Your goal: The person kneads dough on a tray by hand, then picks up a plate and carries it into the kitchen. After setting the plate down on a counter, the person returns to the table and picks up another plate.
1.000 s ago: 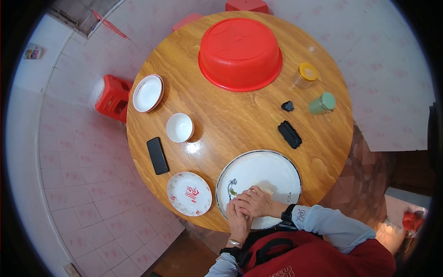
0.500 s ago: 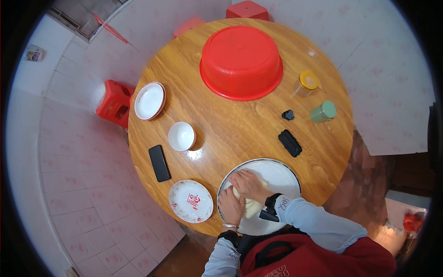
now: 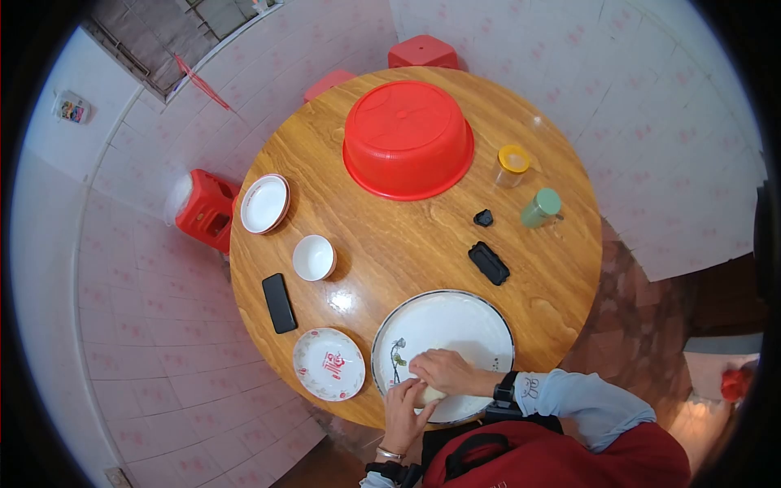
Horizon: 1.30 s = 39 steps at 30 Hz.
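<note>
A pale lump of dough (image 3: 431,395) lies at the near side of a large white round platter (image 3: 455,315) with a dark rim, at the table's front edge. My left hand (image 3: 402,416) wraps round the dough from the left, thumb along its near side. Coming in from the right, my right hand (image 3: 443,371) closes over the dough's far side, its fingertips meeting those of my left hand. Most of the dough is hidden under my hands. A sprig design shows on the platter left of them.
Left of the platter sit a patterned plate (image 3: 329,363), a black phone (image 3: 279,303), a white bowl (image 3: 314,258) and stacked bowls (image 3: 264,203). Behind stands an upturned red basin (image 3: 407,138). To the right are a black case (image 3: 489,263), a green jar (image 3: 541,208) and a yellow-lidded jar (image 3: 512,167).
My hands have drawn nearer my body and press the dough into a more compact lump, baring more of the platter. The whole view has also shifted, with the table's far side lower in it.
</note>
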Each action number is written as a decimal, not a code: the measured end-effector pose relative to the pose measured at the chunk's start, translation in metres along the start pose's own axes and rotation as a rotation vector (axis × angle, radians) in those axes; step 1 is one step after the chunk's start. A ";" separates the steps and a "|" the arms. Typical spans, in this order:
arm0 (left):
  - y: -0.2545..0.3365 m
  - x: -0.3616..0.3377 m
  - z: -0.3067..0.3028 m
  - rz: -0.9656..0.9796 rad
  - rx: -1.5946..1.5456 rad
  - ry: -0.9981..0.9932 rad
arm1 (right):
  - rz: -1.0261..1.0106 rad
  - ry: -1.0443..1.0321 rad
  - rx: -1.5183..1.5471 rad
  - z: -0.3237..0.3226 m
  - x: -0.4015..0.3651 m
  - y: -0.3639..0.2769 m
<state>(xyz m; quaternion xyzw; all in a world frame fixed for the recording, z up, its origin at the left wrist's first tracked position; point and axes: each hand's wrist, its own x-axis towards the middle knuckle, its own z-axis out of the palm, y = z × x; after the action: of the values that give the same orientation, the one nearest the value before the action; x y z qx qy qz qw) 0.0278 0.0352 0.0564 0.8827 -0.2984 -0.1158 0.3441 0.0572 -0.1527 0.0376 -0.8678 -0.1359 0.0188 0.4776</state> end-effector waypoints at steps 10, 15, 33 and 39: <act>0.002 -0.009 0.040 -0.203 -0.027 0.020 | -0.240 0.127 -0.295 0.015 -0.031 0.013; -0.009 0.000 0.043 -0.277 0.085 0.051 | -0.247 0.164 -0.274 0.029 -0.014 0.025; -0.045 0.089 0.022 -0.560 0.096 0.010 | 0.115 0.273 -0.163 0.034 0.076 0.072; -0.029 0.036 0.025 -0.229 -0.043 0.204 | 0.137 0.055 0.071 0.017 0.034 0.040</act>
<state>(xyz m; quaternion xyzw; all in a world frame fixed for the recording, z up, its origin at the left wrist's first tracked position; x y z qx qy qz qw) 0.0596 0.0168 0.0182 0.9105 -0.1569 -0.0705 0.3760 0.0963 -0.1501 -0.0016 -0.8578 -0.0621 0.0326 0.5092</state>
